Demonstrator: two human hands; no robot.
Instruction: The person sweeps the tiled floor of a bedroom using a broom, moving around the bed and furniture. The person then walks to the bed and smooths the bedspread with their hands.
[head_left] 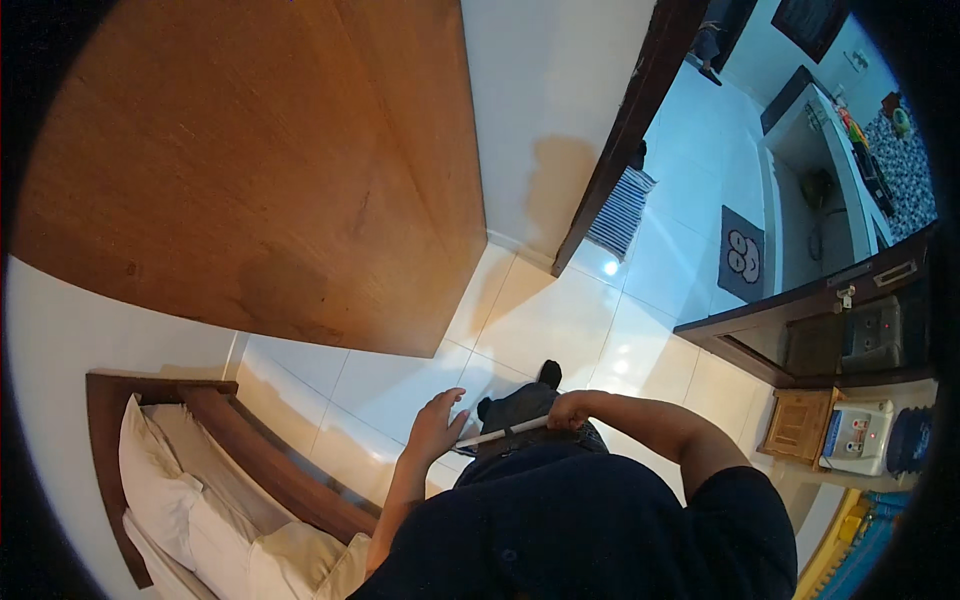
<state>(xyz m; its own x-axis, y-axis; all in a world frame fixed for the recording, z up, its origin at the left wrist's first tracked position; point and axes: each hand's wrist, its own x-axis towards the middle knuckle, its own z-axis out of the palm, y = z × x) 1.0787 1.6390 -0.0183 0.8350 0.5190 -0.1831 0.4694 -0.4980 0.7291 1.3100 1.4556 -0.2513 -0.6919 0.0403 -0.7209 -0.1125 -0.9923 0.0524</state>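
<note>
My right hand (570,410) is closed round one end of a thin whitish stick (505,432) in front of my waist. The stick slants down to the left across my dark trousers. Its far end comes close to my left hand (437,425), whose fingers are stretched out and apart. Whether the left palm touches that end cannot be made out. What the stick belongs to, if anything, does not show.
A large brown wooden door (300,170) fills the upper left. A bed with a wooden frame (270,450) and pale bedding (170,490) stands at left. Through the doorway lie a striped mat (622,215) and a grey mat (741,255). At right is a water dispenser (855,437).
</note>
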